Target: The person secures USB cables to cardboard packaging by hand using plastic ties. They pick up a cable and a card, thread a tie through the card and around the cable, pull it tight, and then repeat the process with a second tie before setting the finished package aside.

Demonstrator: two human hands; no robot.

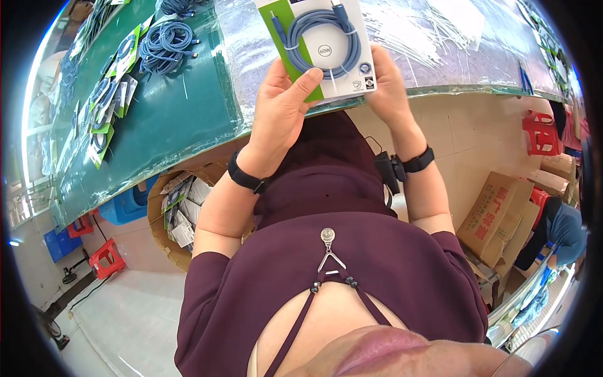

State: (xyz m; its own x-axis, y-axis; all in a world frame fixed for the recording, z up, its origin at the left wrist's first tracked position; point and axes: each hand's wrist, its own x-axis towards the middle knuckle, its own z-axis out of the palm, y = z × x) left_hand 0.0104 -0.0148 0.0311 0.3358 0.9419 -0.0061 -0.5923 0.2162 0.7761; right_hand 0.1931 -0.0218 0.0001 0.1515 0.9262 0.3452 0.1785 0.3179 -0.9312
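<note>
Both hands hold up a packaging card (325, 66), white with a green strip on its left side and a "60W" mark. A coiled blue charging cable (356, 50) is fixed to its front with white cable ties. My left hand (279, 103) grips the lower left edge, its thumb lying across the front and its fingers mostly behind. At the right edge, my right hand (387, 88) is closed on the card, with the fingertips hidden behind it. Beyond the card, many loose white cable ties (421, 31) lie on the table's plastic-covered part.
Left on the green table (195, 113) lie bundled blue cables (164, 47) and a row of carded cables (116, 91). Below stands a carton (164, 242) containing cards. Red stools (107, 259), a brown cardboard box (493, 217) and another person (565, 232) are around the floor.
</note>
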